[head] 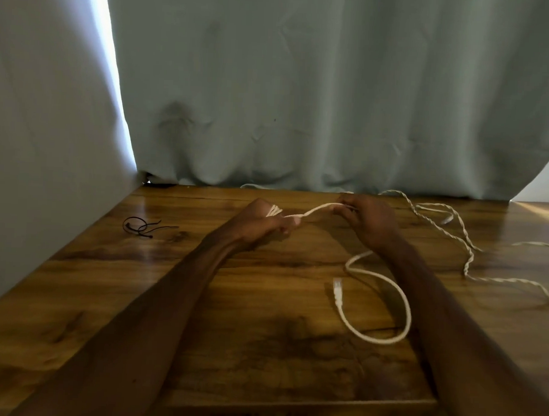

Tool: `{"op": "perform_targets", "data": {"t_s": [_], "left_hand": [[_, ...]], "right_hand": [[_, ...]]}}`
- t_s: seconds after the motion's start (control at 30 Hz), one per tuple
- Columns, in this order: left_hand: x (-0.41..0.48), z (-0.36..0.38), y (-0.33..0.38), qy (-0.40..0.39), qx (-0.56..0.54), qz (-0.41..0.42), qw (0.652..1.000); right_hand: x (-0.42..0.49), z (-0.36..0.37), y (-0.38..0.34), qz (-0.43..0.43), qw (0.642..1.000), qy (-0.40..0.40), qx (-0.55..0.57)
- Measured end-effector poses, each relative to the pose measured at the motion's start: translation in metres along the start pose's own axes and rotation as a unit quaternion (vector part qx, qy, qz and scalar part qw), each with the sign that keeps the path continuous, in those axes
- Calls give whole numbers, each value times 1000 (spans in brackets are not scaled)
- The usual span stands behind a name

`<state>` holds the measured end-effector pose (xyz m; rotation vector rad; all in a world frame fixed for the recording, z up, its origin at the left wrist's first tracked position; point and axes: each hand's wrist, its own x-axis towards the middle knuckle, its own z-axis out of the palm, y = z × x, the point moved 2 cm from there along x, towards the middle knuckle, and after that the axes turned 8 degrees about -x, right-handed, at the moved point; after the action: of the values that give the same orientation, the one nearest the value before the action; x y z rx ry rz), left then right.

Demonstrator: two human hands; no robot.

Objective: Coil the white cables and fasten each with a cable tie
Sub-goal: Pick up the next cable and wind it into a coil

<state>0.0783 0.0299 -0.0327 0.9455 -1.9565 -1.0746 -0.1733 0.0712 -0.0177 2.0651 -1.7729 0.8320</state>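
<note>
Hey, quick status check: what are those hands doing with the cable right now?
Left hand holds white cable wraps; right hand pinches the strand. Connector end loose on table. Black cable ties unused, far left. Twisted cable waits.

White cable (376,306) partly coiled (black cable ties (142,227) lie apart).

Dim, soft picture; daylight slit left of the curtain (334,100); glare on table (145,249); edges bowed.

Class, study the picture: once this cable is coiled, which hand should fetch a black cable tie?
Probably the left hand: the black cable ties lie on its side, though it would first pass its white cable coil to the right hand.
</note>
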Motion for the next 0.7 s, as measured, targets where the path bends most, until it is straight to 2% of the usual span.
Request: {"op": "perform_targets", "data": {"t_s": [0.1, 0.2, 0.27, 0.37, 0.43, 0.57, 0.7], "left_hand": [[-1, -8, -7, 58, -10, -8, 998], [3, -11, -9, 148, -30, -35, 988], [6, -9, -12, 151, 0, -63, 986], [6, 1, -10, 105, 72, -63, 990], [6, 7, -8, 93, 94, -47, 990], [7, 15, -4, 79, 106, -41, 990], [2, 24, 12, 41, 47, -23, 998]], "right_hand": [[0, 2, 20, 59, 998, 9, 9], [3, 4, 18, 120, 992, -48, -16], [4, -5, 10, 128, 991, -43, 12], [4, -23, -8, 28, 996, 50, 68], [2, -26, -22, -55, 991, 71, 96], [-5, -9, -54, -119, 987, 9, 112], [-12, 11, -73, -176, 981, -39, 77]]}}
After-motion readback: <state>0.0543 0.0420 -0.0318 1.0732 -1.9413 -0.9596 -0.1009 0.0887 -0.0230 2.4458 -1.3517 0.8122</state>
